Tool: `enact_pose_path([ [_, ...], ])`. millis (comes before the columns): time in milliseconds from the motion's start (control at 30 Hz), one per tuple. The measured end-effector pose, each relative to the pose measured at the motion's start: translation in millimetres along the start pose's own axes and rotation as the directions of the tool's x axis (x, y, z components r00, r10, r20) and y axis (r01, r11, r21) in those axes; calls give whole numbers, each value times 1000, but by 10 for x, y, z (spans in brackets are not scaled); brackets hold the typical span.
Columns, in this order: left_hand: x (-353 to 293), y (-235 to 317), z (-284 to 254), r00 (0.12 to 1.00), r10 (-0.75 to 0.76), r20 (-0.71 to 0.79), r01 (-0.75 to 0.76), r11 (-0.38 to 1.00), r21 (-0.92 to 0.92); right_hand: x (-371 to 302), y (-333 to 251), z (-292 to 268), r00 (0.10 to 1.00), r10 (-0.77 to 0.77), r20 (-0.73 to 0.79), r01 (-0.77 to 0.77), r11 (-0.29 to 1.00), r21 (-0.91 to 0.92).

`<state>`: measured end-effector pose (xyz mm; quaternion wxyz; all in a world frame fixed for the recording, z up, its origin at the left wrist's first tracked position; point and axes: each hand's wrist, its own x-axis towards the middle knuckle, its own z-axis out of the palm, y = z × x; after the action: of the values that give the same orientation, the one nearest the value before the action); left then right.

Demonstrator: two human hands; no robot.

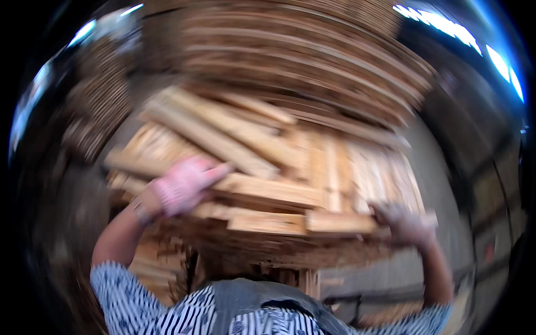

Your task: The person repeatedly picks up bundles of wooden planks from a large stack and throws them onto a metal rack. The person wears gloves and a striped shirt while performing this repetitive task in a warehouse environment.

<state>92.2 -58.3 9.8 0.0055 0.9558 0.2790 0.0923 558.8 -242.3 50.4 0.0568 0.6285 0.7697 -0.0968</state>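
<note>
My left hand (187, 183), in a pink knitted glove, is closed over a wooden board (273, 190) at the near left of a pile of sawn boards. Its thumb points right along the wood, while the other fingers are partly hidden. At the near right edge, my right hand (403, 222), in a greyish glove, curls around the end of a short wooden board (340, 222); motion blurs its fingers. Another short board (267, 222) lies left of that one. Two loose boards (223, 137) lie slantwise on top, beyond my left hand.
Boards laid side by side (329, 167) form the top of the pile. Behind it rises a tall stack of lumber in layers (296, 56). More stacked wood (97, 106) stands at the far left. Grey floor (441, 162) shows along the right.
</note>
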Motion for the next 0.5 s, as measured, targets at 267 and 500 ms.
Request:
enact_pose_path([
  [267, -87, 59, -31, 987, -111, 115, 86, 975, 205, 332, -139, 267, 935, -348, -73, 334, 930, -154],
  [500, -119, -136, 324, 965, -31, -259, 82, 979, 188, 558, -97, 269, 922, -370, -112, 361, 928, -90],
])
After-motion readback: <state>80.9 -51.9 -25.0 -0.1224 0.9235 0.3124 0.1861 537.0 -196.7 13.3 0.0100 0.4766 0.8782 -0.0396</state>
